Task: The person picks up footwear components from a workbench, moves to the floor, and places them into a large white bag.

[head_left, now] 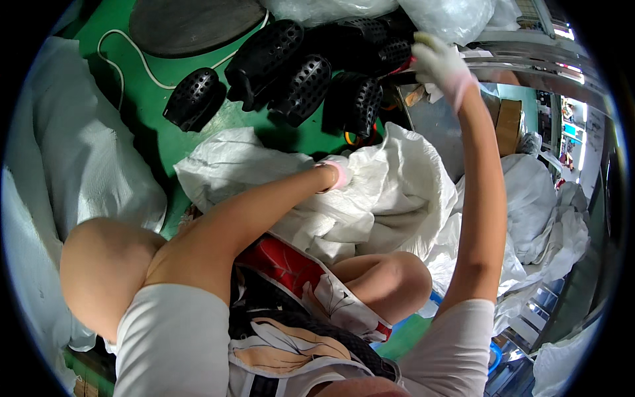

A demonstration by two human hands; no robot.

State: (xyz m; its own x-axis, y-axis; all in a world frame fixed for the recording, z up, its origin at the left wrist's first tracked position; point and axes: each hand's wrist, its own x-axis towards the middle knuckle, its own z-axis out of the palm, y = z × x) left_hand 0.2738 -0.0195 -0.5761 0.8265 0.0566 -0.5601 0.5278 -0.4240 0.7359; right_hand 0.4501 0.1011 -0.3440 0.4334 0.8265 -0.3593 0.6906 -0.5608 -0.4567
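On the green floor (152, 132) lay about five black perforated shells (291, 73) — crowded together, little bare floor between them and the white sack (397, 192). The left hand (338, 173) pressed into the sack, fingers hidden. The right hand (440, 63), gloved, had its fingers clamped on a red strip (401, 67) beside the shells — white bags on both sides.

Green painted floor (149, 142) underfoot; a shiny metal surface (529, 66) runs along the upper right, a brown cardboard box (508, 122) beside it, bright daylight entering at far right.
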